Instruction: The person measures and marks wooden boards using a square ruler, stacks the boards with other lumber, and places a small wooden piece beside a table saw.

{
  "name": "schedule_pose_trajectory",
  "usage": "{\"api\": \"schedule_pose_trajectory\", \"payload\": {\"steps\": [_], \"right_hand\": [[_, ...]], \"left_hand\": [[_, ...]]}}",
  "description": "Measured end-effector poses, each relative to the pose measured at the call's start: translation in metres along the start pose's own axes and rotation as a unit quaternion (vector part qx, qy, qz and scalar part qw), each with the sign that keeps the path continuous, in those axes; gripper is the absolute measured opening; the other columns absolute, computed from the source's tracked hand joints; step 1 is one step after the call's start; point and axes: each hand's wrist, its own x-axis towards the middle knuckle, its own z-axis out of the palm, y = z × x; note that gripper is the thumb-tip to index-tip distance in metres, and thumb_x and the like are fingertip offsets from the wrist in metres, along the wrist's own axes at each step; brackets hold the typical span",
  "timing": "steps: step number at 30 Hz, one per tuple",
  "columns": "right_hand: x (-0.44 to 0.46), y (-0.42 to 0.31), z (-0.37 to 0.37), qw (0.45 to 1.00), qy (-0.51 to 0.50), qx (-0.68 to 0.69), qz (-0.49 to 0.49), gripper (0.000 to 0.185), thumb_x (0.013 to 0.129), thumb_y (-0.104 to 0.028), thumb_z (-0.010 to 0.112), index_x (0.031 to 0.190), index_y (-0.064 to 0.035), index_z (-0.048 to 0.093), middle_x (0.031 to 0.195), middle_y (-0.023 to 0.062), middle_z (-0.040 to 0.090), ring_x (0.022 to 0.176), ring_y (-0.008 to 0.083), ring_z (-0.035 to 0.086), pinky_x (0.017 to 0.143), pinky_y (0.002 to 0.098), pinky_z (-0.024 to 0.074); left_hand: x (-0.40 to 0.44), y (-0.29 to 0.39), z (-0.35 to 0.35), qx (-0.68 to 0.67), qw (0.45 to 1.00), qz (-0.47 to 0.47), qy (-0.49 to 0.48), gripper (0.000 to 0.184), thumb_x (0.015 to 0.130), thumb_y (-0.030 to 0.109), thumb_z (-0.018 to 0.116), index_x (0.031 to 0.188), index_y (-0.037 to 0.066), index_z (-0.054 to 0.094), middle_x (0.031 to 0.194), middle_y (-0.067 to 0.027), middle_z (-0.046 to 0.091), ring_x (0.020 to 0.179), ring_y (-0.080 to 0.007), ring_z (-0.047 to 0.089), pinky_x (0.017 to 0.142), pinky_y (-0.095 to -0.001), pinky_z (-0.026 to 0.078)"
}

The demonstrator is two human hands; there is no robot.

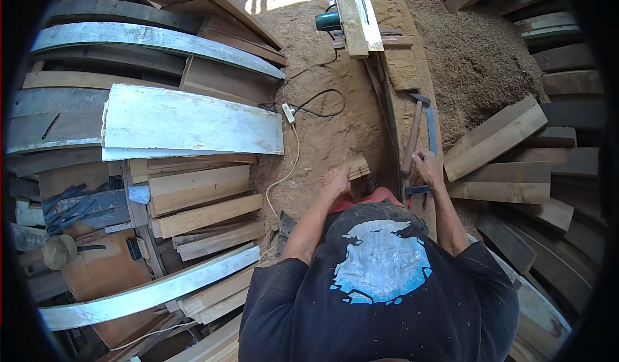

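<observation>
My left hand (336, 182) is closed around the end of a short wooden block (358, 167) with dark lines across it, held low in front of my body. My right hand (427, 166) is above the narrow wooden bench (403, 65), its fingers curled; whatever they may pinch is too small to make out. Beside it lies a hammer (412, 133), its head pointing away from me. A flat blue strip (432, 130) runs along the bench edge past my right fingers. Just below that hand lies a small dark blue tool (418, 189).
A green power tool (327, 20) sits by boards at the bench's far end. Its cord meets a white socket (288, 112) on the dirt floor. Pale planks (193, 120) and stacked timber (200, 188) lie left; sawdust (477, 52) and more boards (496, 136) lie right.
</observation>
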Motion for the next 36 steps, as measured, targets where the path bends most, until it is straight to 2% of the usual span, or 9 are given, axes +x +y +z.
{"api": "schedule_pose_trajectory", "payload": {"steps": [4,8,11,16,20,23,29,32,36], "right_hand": [[0.006,0.001,0.011,0.999,-0.001,0.007,-0.031,0.026,0.092,-0.023,0.064,0.094,0.0024,0.069,0.076,0.0113,0.067,0.074,0.0183,0.064,0.070,0.0340,0.0501],[0.021,-0.008,0.021,0.994,-0.021,0.012,-0.103,0.021,0.092,-0.017,0.063,0.093,0.0024,0.068,0.077,0.0116,0.065,0.074,0.0169,0.062,0.069,0.0332,0.0500],[0.032,-0.022,0.029,0.982,-0.064,-0.006,-0.179,0.015,0.092,-0.012,0.063,0.088,0.0027,0.066,0.072,0.0103,0.062,0.069,0.0189,0.060,0.067,0.0348,0.0493],[0.033,-0.070,0.048,0.973,-0.174,-0.057,-0.138,0.021,0.091,-0.020,0.065,0.094,0.0008,0.070,0.079,0.0143,0.069,0.075,0.0241,0.067,0.071,0.0365,0.0516],[0.041,-0.110,0.093,0.945,-0.242,-0.127,-0.176,0.019,0.090,-0.015,0.065,0.093,0.0026,0.069,0.079,0.0134,0.068,0.075,0.0205,0.066,0.071,0.0353,0.0516],[0.049,-0.144,0.139,0.909,-0.293,-0.185,-0.230,0.021,0.089,-0.018,0.066,0.095,0.0009,0.071,0.084,0.0196,0.070,0.080,0.0307,0.069,0.072,0.0405,0.0524],[0.024,-0.241,0.232,0.842,-0.389,-0.238,-0.288,0.026,0.089,-0.024,0.065,0.099,-0.0003,0.072,0.089,0.0207,0.072,0.087,0.0340,0.071,0.077,0.0429,0.0532],[0.010,-0.275,0.278,0.822,-0.417,-0.251,-0.295,0.028,0.089,-0.025,0.064,0.101,-0.0005,0.072,0.091,0.0213,0.072,0.090,0.0349,0.071,0.080,0.0424,0.0537],[-0.016,-0.317,0.332,0.800,-0.447,-0.273,-0.292,0.030,0.088,-0.025,0.063,0.103,-0.0002,0.072,0.093,0.0226,0.072,0.092,0.0352,0.071,0.082,0.0427,0.0539]], "left_hand": [[0.003,0.011,0.002,0.045,0.995,0.061,0.061,0.044,0.077,0.016,0.065,0.121,0.015,0.059,0.111,-0.0232,0.068,0.104,-0.0451,0.064,0.087,-0.0564,0.051],[0.004,0.033,-0.008,-0.015,1.000,0.024,0.006,0.041,0.072,0.008,0.071,0.112,0.012,0.064,0.106,-0.0200,0.071,0.105,-0.0388,0.067,0.088,-0.0518,0.054],[0.004,0.025,0.005,-0.031,0.999,0.000,0.044,0.043,0.073,0.007,0.071,0.114,0.016,0.065,0.106,-0.0207,0.071,0.105,-0.0393,0.068,0.089,-0.0512,0.055],[-0.021,-0.021,-0.010,-0.118,0.986,-0.075,0.087,0.043,0.074,0.013,0.074,0.116,0.016,0.067,0.109,-0.0223,0.070,0.107,-0.0420,0.066,0.091,-0.0518,0.054],[-0.077,-0.085,-0.035,-0.217,0.952,-0.125,0.178,0.050,0.073,0.016,0.075,0.123,0.019,0.067,0.109,-0.0234,0.070,0.104,-0.0436,0.067,0.094,-0.0502,0.053],[-0.155,-0.122,-0.093,-0.233,0.938,-0.164,0.196,0.059,0.072,0.024,0.079,0.129,0.015,0.065,0.116,-0.0230,0.068,0.110,-0.0445,0.064,0.101,-0.0484,0.049],[-0.315,-0.195,-0.154,-0.271,0.901,-0.233,0.247,0.058,0.074,0.030,0.080,0.126,0.011,0.066,0.113,-0.0208,0.070,0.109,-0.0373,0.067,0.097,-0.0449,0.052],[-0.379,-0.240,-0.152,-0.294,0.865,-0.265,0.307,0.053,0.072,0.025,0.080,0.121,0.010,0.067,0.104,-0.0207,0.072,0.099,-0.0402,0.069,0.088,-0.0448,0.055],[-0.445,-0.305,-0.141,-0.278,0.846,-0.340,0.302,0.056,0.074,0.030,0.079,0.125,0.009,0.066,0.111,-0.0217,0.071,0.106,-0.0373,0.068,0.094,-0.0445,0.054]]}}
